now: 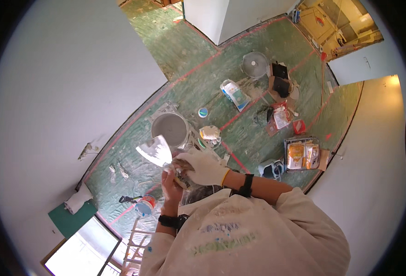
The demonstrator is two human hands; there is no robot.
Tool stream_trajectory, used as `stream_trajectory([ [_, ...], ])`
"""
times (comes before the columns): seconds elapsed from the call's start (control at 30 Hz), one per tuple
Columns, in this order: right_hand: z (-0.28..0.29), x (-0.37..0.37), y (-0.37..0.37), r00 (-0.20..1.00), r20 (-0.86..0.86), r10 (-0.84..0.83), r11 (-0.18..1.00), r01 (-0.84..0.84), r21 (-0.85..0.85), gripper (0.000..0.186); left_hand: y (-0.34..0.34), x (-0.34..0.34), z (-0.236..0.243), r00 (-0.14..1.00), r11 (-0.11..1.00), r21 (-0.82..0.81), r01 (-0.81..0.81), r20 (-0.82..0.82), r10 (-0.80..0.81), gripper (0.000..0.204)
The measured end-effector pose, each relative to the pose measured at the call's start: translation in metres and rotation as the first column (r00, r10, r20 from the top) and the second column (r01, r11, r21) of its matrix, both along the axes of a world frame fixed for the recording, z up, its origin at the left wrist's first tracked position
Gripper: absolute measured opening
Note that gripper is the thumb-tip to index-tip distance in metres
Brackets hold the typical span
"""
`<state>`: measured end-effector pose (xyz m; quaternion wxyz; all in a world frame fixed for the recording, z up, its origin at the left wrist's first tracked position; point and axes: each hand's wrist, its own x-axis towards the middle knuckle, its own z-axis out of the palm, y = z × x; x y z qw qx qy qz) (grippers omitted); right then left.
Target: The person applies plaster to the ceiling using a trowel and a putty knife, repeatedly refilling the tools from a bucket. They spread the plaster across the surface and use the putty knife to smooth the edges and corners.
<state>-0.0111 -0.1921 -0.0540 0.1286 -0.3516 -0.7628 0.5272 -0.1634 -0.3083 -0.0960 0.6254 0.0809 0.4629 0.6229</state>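
The left hand (170, 187) clasps a wide scraper (155, 151), its blade just beyond the fingers; the gloved right hand (207, 168) adjoins, its grip unclear. A bucket (168, 113) stands beyond both hands.

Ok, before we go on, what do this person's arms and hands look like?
The right hand wears an off-white glove with a yellow-edged cuff; the left hand is ungloved. Each wrist has a black band, left and right. The loose beige sleeves, right one shown, leave both forearms bare.
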Motion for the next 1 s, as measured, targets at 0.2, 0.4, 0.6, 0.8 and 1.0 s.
stream_trajectory([
  [0.2, -0.059, -0.041, 0.027, 0.967, -0.132, 0.22, 0.927, -0.249, -0.282, 0.023, -0.007, -0.089, -0.1, 0.968, 0.951, -0.192, -0.24, 0.024, 0.249, 0.044],
  [0.4, -0.299, -0.049, 0.026, 0.858, 0.258, 0.443, 0.896, -0.415, -0.16, 0.026, -0.06, -0.189, -0.167, 0.909, 0.81, -0.452, -0.375, -0.353, 0.223, 0.031],
  [0.6, -0.583, -0.044, -0.067, 0.805, 0.32, -0.5, 0.539, 0.578, -0.613, 0.065, -0.116, -0.226, -0.2, 0.885, 0.618, -0.647, -0.447, -0.419, 0.202, 0.028],
  [0.8, -0.635, -0.102, -0.057, 0.766, 0.304, -0.566, 0.358, 0.561, -0.746, 0.064, -0.106, -0.215, -0.213, 0.899, 0.524, -0.732, -0.435, -0.382, 0.213, 0.025],
  [1.0, -0.572, -0.147, -0.087, 0.894, 0.181, -0.411, 0.126, 0.253, -0.959, 0.043, -0.055, -0.2, -0.207, 0.948, 0.662, -0.679, -0.316, -0.256, 0.19, 0.022],
])
